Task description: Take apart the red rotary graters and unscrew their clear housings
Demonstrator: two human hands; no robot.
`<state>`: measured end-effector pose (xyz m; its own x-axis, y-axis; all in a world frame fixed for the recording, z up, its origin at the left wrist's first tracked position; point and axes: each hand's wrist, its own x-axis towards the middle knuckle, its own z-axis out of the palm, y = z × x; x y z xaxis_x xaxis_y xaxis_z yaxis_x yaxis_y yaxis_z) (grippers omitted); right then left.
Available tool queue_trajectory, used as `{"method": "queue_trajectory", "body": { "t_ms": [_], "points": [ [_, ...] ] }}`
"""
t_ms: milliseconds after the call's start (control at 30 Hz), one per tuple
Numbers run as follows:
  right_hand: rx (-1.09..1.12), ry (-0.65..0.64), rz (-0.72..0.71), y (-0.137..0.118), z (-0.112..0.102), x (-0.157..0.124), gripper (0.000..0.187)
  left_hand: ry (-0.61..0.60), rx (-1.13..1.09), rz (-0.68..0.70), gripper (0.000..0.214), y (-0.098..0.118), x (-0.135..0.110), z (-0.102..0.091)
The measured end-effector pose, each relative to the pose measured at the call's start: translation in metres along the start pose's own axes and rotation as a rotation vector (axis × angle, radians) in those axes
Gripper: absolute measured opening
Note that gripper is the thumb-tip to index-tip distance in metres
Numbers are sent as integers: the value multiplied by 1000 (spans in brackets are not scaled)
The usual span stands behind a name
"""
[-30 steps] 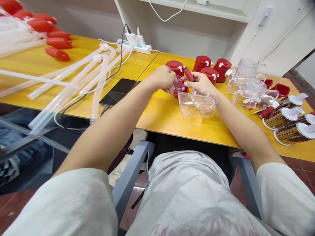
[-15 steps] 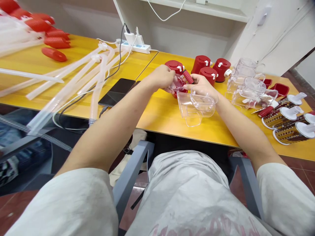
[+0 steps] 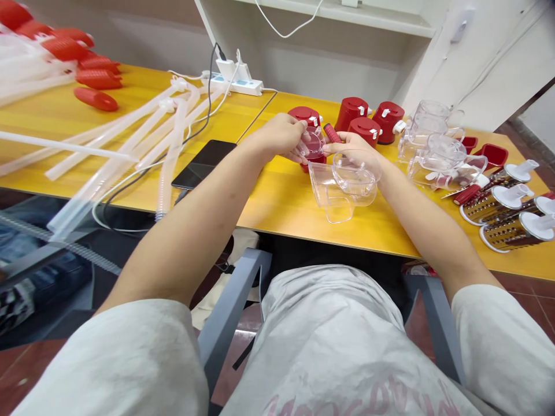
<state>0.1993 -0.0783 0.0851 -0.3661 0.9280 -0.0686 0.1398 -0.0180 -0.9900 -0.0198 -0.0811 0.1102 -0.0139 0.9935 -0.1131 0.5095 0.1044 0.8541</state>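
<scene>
My left hand [image 3: 287, 137] is closed, its fingers curled round the left edge of a clear round plastic part [image 3: 313, 141]. My right hand [image 3: 354, 152] pinches the same part's right side between thumb and finger. A red piece [image 3: 318, 159] shows just below the clear part; whether the two are joined I cannot tell. Beside my right fingers a ribbed red handle [image 3: 332, 133] slants up; its lower end is hidden. Under my right wrist a clear plastic housing [image 3: 332, 190] lies on the yellow table [image 3: 286, 199], partly covered by the hand.
Several red round bases [image 3: 354, 110] stand behind my hands. Clear housings [image 3: 442, 153], red trays [image 3: 492, 156] and metal grater drums [image 3: 503, 231] lie to the right. Left are a dark phone [image 3: 203, 163], cables, translucent tubes [image 3: 173, 150], a power strip [image 3: 243, 85] and red ribbed pieces [image 3: 99, 79].
The clear round part now tips more toward face-up between my fingers, and my left fingers have shifted slightly. At the far left, a translucent tube reaches farther right. The view has moved a little.
</scene>
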Motion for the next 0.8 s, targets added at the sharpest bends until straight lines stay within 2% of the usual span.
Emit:
{"method": "queue_trajectory", "body": {
  "t_ms": [167, 367, 500, 800],
  "points": [
    [-1, 8, 34, -3, 2, -2, 22, -54, -95, -17, 42, 0, -5, -1],
    [4, 9, 48, -5, 3, -3, 26, -77, -211, -9, 22, -4, -12, -5],
    [12, 21, 47, -1, 4, -2, 27, -81, -286, -22, 19, -5, -17, -8],
    [22, 2, 37, 7, 1, 3, 39, -37, -242, -27, 12, -5, -19, -10]
  ]
}}
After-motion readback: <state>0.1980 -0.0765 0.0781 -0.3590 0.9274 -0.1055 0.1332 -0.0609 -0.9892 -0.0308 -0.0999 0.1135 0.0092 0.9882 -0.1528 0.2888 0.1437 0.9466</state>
